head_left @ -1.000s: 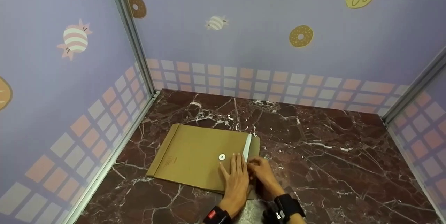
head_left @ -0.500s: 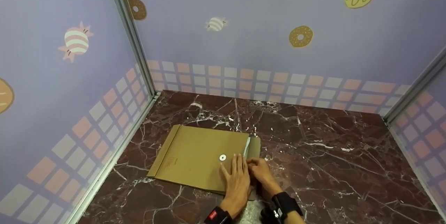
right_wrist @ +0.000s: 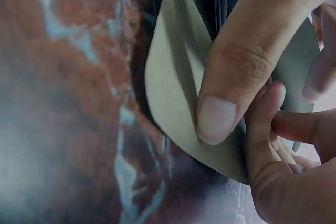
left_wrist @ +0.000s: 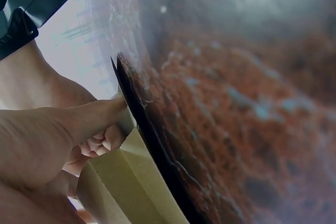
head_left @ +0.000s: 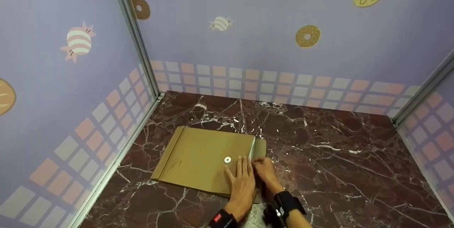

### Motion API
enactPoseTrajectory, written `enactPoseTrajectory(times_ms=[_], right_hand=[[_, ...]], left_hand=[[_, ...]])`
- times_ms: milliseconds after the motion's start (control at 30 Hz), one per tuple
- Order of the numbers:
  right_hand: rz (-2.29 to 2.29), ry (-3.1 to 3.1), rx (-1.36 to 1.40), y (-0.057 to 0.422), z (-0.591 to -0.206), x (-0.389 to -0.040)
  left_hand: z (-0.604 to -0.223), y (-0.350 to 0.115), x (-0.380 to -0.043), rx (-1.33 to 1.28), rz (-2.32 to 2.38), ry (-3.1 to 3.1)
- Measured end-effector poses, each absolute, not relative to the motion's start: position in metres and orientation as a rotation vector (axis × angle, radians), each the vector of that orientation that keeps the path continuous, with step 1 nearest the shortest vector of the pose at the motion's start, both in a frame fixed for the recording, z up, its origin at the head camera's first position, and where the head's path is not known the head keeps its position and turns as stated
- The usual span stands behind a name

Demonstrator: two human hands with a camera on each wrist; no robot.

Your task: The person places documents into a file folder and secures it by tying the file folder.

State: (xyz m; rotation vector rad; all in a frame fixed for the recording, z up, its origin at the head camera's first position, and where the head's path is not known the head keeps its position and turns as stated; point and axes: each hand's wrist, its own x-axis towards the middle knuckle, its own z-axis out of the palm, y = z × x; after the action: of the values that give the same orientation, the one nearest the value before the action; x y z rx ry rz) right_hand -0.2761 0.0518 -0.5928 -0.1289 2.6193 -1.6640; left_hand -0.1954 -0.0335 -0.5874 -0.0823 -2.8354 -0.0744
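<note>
A brown envelope (head_left: pixel 202 160) lies flat on a dark red, veined counter (head_left: pixel 337 171), its mouth facing right and its flap (head_left: pixel 260 145) extended past it on that side. A thin strip of white paper (head_left: pixel 252 150) shows in the mouth; how many sheets are inside cannot be told. The left hand (head_left: pixel 242 185) lies palm down across the envelope beside the mouth, fingers straight, just by a round white button (head_left: pixel 227 159). At close range, from the right wrist, a thumb (right_wrist: pixel 218 119) presses on the flap. The right hand (head_left: pixel 266 173) works close against the left at the mouth, fingers curled; whether they pinch flap or paper, the views cannot tell. Black bands (head_left: pixel 290 205) circle both wrists. The envelope's far edge lies well apart from the back wall (head_left: pixel 262 36), decorated with doughnuts and sweets. A strip of counter separates its folded left end from the left wall (head_left: pixel 42 79), and a much broader stretch runs from the right hand to the right wall (head_left: pixel 439 132).
</note>
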Motion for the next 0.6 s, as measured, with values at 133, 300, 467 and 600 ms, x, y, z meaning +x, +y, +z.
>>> enactPoseTrajectory(times_ms=[133,300,467,600], right_hand=[[-1.576,2.68,-0.124,0.05,-0.591,-0.2767],[-1.551,2.697,-0.076,0.0489,-0.5902,-0.2782],[-1.63,2.716,-0.056,0.0508,-0.5919,-0.2796],[-1.651,2.766,-0.089,0.0507,-0.5919,-0.2803]], left_hand=[[-0.5879,-0.0334,-0.194,-0.095,-0.07,-2.822],[-0.5888,-0.0336,-0.193,-0.101,-0.062,-2.802],[-0.5891,-0.0327,-0.1928,-0.093,-0.028,-2.808],[-0.589,-0.0312,-0.1927,-0.092,-0.037,-2.816]])
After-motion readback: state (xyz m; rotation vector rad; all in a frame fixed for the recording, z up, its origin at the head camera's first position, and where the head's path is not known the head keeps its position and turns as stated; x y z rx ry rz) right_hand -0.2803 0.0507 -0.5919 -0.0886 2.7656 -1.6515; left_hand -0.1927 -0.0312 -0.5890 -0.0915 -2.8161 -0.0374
